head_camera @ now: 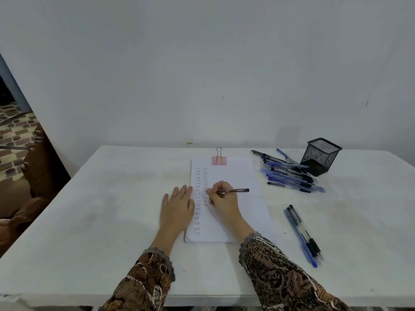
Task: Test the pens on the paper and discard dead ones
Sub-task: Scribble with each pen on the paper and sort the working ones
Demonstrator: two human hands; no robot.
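On the white worktop (112,209): right hand (221,198) grips a pen (235,191), tip on the paper (235,212); left hand (177,207) lies flat, fingers straight, at the sheet's left edge.

Soft, even, rather dim light; slight blur overall.
Right of the paper (240,173) the mesh cup (321,157) throws a faint shadow on the wall (289,133); pens (301,232) nearer than it smear; far left, the doorway edge (15,86) leans.

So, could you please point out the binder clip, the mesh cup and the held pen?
binder clip (219,160): head view, pink body.
mesh cup (317,158): head view, side wall.
held pen (238,190): head view, barrel's free end.
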